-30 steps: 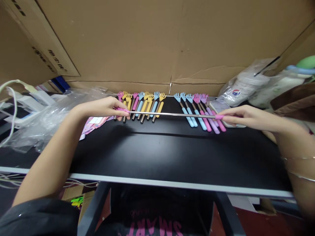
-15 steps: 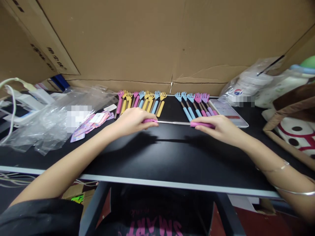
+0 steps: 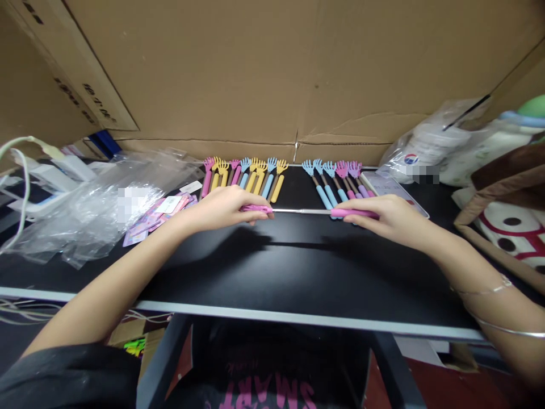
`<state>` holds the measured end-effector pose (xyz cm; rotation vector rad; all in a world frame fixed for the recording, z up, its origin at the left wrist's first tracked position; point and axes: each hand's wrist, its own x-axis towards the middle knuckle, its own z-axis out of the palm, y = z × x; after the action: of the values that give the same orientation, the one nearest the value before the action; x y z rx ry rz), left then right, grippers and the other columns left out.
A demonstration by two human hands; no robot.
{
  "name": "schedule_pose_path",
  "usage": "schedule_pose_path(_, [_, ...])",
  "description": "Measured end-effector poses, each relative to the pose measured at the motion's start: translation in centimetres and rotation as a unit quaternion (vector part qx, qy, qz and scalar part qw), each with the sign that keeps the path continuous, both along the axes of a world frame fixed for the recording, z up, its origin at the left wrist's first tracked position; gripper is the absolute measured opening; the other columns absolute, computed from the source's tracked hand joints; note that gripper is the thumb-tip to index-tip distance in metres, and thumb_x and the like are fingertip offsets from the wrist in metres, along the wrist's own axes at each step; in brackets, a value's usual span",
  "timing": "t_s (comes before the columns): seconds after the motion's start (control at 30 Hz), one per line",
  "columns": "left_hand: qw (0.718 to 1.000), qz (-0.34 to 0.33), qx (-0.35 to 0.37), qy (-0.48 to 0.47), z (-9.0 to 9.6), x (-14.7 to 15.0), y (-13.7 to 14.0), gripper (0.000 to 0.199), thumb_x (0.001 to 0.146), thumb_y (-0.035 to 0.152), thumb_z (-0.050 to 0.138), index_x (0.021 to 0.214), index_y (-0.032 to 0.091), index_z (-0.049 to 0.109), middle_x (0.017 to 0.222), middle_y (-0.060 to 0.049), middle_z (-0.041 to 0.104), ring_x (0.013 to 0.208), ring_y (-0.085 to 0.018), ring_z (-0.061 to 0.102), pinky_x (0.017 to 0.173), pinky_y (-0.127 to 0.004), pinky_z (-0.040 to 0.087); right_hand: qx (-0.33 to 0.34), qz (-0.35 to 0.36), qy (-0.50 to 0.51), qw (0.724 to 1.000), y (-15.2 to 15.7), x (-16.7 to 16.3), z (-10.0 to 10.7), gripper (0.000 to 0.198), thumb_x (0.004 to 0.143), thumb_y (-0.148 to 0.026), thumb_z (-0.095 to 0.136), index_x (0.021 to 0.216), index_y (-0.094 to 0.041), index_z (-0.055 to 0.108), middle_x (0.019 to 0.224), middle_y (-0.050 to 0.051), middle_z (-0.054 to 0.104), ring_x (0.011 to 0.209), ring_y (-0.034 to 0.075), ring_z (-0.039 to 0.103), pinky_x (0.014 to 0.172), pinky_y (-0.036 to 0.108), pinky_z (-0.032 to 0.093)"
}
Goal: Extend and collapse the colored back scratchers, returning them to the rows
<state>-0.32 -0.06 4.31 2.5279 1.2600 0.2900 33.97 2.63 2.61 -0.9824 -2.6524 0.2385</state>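
Observation:
A pink telescopic back scratcher (image 3: pixel 315 212) is stretched level between my two hands, above the black tabletop. My left hand (image 3: pixel 232 209) is closed on its pink head end, mostly covered by the fingers. Around the pink handle at the other end, my right hand (image 3: pixel 385 218) is closed too. Bare metal rod shows between them. Behind my left hand lies a row of yellow, blue and pink back scratchers (image 3: pixel 258 176). A second group of blue, pink and purple back scratchers (image 3: pixel 330 179) lies behind my right hand, heads pointing away.
Clear plastic bags (image 3: pixel 97 199) and printed cards (image 3: pixel 166 211) lie at left, near a white cable (image 3: pixel 24 187). At right are a phone (image 3: pixel 398 190), a bagged cup (image 3: pixel 438 147) and a brown-handled bag (image 3: pixel 506 199). Cardboard (image 3: pixel 264 74) walls the back.
My right hand has shifted slightly to the right with the handle, and a little more of the rod shows. My left hand stays nearly in place.

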Motion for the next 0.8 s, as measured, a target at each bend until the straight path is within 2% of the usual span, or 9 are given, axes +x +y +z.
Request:
schedule_pose_path(0.13, [1.0, 0.002, -0.001, 0.011, -0.3, -0.5, 0.4, 0.032, 0.094, 0.045, 0.047, 0.109, 0.025, 0.067, 0.088, 0.002, 0.074, 0.084, -0.016, 0.065, 0.071, -0.021, 0.038, -0.016, -0.011, -0.006, 1.0, 0.1, 0.0, -0.2, 0.037, 0.094, -0.048, 0.05, 0.111, -0.024, 0.071, 0.076, 0.002, 0.072, 0.054, 0.012, 0.056, 0.055, 0.025, 0.037])
schedule_pose_path(0.27, [0.999, 0.028, 0.022, 0.026, -0.6, -1.0, 0.7, 0.031, 0.094, 0.046, 0.045, 0.108, 0.024, 0.062, 0.084, 0.002, 0.071, 0.078, -0.017, 0.064, 0.069, -0.022, 0.037, -0.039, -0.035, 0.022, 0.998, 0.2, 0.3, 0.0, 0.034, 0.09, -0.051, 0.053, 0.1, -0.021, 0.066, 0.062, -0.001, 0.061, 0.048, 0.012, 0.046, 0.049, 0.027, 0.032])
schedule_pose_path(0.47, [0.998, 0.039, 0.048, -0.015, -1.0, -1.1, 0.8, 0.025, 0.092, 0.045, 0.047, 0.1, 0.023, 0.057, 0.081, 0.003, 0.071, 0.074, -0.017, 0.064, 0.068, -0.023, 0.038, -0.087, -0.054, 0.09, 0.991, -0.1, 0.1, 0.4, 0.033, 0.088, -0.052, 0.055, 0.094, -0.021, 0.059, 0.059, -0.002, 0.057, 0.051, 0.014, 0.048, 0.053, 0.028, 0.035])
schedule_pose_path(0.67, [0.995, 0.062, 0.075, -0.008, -2.0, -0.1, 0.5, 0.016, 0.092, 0.037, 0.048, 0.094, 0.022, 0.053, 0.081, 0.003, 0.073, 0.075, -0.018, 0.066, 0.066, -0.023, 0.037, -0.071, -0.057, 0.104, 0.99, 0.1, -0.2, -0.6, 0.029, 0.089, -0.05, 0.054, 0.089, -0.02, 0.055, 0.064, -0.001, 0.057, 0.054, 0.013, 0.05, 0.054, 0.027, 0.036])
schedule_pose_path(0.8, [0.996, 0.024, 0.088, -0.014, -2.7, 1.0, 0.0, 0.012, 0.093, 0.033, 0.049, 0.093, 0.022, 0.054, 0.079, 0.003, 0.071, 0.073, -0.016, 0.066, 0.064, -0.022, 0.037, -0.053, -0.031, 0.098, 0.993, -0.3, -1.0, -1.2, 0.026, 0.09, -0.047, 0.054, 0.089, -0.02, 0.057, 0.068, 0.0, 0.059, 0.054, 0.012, 0.05, 0.053, 0.025, 0.036])
